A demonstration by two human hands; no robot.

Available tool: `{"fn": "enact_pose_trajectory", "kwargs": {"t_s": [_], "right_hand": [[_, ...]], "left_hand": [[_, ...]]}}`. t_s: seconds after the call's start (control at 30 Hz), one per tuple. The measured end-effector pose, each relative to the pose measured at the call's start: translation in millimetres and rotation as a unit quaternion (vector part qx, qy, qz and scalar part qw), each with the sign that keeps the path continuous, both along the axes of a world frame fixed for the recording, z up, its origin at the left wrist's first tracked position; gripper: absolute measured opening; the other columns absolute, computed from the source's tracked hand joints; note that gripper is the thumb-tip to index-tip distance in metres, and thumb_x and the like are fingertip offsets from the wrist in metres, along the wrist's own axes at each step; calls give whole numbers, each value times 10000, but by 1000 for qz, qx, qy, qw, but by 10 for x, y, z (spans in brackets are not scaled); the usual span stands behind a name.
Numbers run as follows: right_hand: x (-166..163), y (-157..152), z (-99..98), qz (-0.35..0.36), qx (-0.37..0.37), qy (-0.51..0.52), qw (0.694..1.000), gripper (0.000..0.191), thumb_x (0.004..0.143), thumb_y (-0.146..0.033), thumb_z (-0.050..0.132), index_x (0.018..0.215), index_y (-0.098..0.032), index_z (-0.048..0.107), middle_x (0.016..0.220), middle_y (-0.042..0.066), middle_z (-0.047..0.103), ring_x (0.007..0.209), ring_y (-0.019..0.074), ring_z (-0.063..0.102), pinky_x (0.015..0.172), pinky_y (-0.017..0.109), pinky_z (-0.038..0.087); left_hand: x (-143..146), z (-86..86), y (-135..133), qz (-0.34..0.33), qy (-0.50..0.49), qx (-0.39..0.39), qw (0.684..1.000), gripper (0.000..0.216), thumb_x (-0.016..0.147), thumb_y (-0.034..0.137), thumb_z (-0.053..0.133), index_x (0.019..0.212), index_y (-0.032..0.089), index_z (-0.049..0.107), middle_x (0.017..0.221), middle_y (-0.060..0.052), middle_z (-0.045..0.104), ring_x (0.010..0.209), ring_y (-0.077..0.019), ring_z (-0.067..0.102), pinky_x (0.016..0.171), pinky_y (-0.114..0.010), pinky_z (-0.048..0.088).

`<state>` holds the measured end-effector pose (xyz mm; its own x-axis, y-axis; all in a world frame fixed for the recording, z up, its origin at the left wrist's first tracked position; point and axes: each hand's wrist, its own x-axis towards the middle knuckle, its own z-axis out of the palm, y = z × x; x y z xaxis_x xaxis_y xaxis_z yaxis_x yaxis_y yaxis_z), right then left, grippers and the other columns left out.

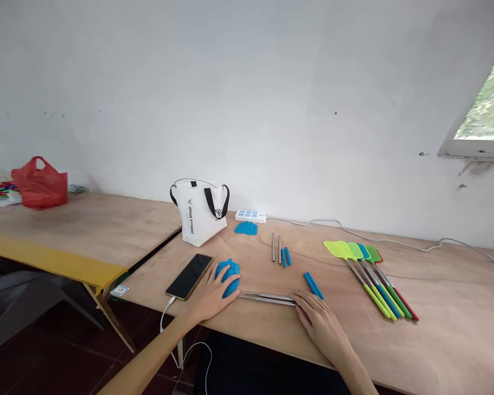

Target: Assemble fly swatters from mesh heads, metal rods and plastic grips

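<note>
- Spanning the foreground, the wooden worktop [448, 318] carries everything else in this list.
- Five assembled swatters [382, 293] lie fanned side by side towards its right part, heads towards the wall.
- A white bag [200, 216] with black handles stands upright behind the phone.
- The person's left hand [211, 296] lies palm down with its fingers spread, unclenched, across a blue mesh piece beside the phone.
- The right hand [318, 319] covers one end of some slim metal rods; whether its fingers grip them cannot be told.
- The phone [190, 276], dark-screened with a white cable plugged in, lies just beyond the left wrist.
- The metal rods [276, 300] lie crosswise between the two hands.
- The blue mesh piece [229, 269] sits flat under the left fingers.
- Two blue sleeves [313, 285] lie together just beyond the right hand.
</note>
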<state>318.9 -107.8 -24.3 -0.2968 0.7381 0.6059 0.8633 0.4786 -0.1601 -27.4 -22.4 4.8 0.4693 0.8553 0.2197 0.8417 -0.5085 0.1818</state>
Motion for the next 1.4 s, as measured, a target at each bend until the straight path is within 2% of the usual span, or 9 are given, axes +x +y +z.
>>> {"fn": "enact_pose_trajectory", "kwargs": {"t_s": [0.17,0.33,0.43,0.5,0.57,0.8,0.97,1.17,1.4], "right_hand": [[-2,-8,10,-6,-7,2,1000,312,1031,-260,458,1274,-267,654,1250,57,715,1160,240,673,976,407,578],[-5,-4,19,-5,-26,-4,1000,311,1040,-257,436,1261,-258,655,1248,59,713,1153,241,673,983,416,563],[9,-19,70,-4,-33,-10,999,321,1042,-259,434,1290,-261,638,1258,54,708,1170,235,659,1006,417,540],[24,-35,108,-5,-34,-19,999,346,1043,-258,427,1336,-267,611,1284,57,694,1205,229,638,1045,425,506],[42,-44,117,-16,-27,-30,999,364,1047,-266,416,1365,-273,593,1308,65,679,1246,230,611,1092,452,458],[106,38,-142,-149,0,-30,988,427,1055,-456,339,1296,-245,621,1430,121,595,1351,328,511,1114,661,332],[124,53,-133,-137,-21,-15,990,403,1055,-431,331,1261,-242,621,1353,110,647,1231,273,599,1054,512,439],[158,61,-80,-173,-3,23,985,290,1028,-337,373,1041,-233,644,984,87,671,878,244,674,803,396,524],[208,83,-124,-188,-2,20,982,277,1005,-312,387,1039,-249,655,989,73,641,856,241,676,771,387,523]], "left_hand": [[-34,139,-52,-9,8,21,1000,452,983,579,494,1407,437,557,1621,20,354,1504,-378,258,1220,-646,173],[495,223,-205,24,-135,42,990,575,1029,575,404,1542,315,383,1596,-58,394,1506,-310,289,1250,-562,186],[981,170,-371,-77,-181,1,981,469,1067,470,370,1496,291,432,1536,-55,480,1430,-221,426,1191,-406,358],[1215,101,-438,-153,-140,-10,978,438,1044,458,447,1452,304,492,1537,-49,488,1436,-244,421,1210,-451,317],[1328,32,-460,-171,-116,-2,978,406,1033,434,483,1414,307,537,1533,-45,499,1445,-263,409,1229,-499,259],[1288,-22,-452,-165,-108,8,980,353,1042,346,461,1374,295,571,1525,-42,511,1434,-259,421,1217,-504,267],[1309,40,-483,-160,-134,3,978,352,1009,242,485,1360,254,514,1420,-72,581,1387,-250,462,1208,-477,300],[1227,75,-376,-180,-181,-51,966,186,959,211,580,1139,252,564,1356,-60,608,1331,-234,507,1141,-406,403],[1106,75,-256,-185,-205,-92,957,238,954,184,544,1176,266,559,1295,-43,640,1246,-206,577,1076,-358,446]]}}
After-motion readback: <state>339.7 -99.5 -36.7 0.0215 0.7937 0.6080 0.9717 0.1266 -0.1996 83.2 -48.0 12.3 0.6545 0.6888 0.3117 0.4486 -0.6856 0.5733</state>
